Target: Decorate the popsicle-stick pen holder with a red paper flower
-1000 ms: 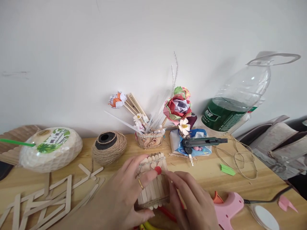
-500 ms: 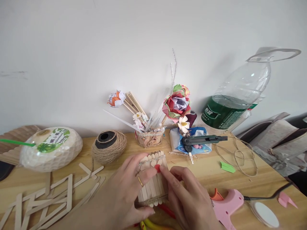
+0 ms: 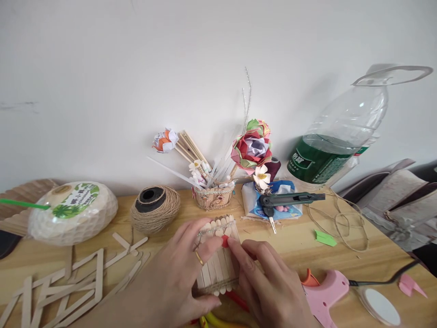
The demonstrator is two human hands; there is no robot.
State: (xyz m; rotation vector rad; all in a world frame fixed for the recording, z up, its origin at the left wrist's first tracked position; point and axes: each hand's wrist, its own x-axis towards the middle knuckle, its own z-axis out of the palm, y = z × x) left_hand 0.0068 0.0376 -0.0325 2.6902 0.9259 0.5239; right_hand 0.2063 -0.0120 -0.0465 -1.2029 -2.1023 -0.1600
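Between my hands is a small box of upright popsicle sticks (image 3: 215, 269), with twine round its lower part and a glittery cord near its top. My left hand (image 3: 186, 269), a ring on one finger, wraps round its left side, thumb at the bottom. A small red piece (image 3: 225, 240) lies against the front of the sticks, with fingertips of both hands touching it. My right hand (image 3: 269, 278) rests at the box's right side, index finger pressing the red piece; its other fingers are curled and partly hidden. Pliers with red and yellow handles (image 3: 218, 320) lie underneath, mostly covered.
Loose popsicle sticks (image 3: 51, 296) spread at left, near a twine spool (image 3: 155, 212) and a wrapped coconut (image 3: 73, 212). Behind stands a flower-filled basket (image 3: 213, 198). At right are a utility knife (image 3: 292, 199), a pink glue gun (image 3: 326, 291), a white disc (image 3: 380, 306) and a large bottle (image 3: 336, 136).
Both hands keep nearly the same hold on the box and red piece. The view has shifted very slightly, moving the items at right a little rightward.
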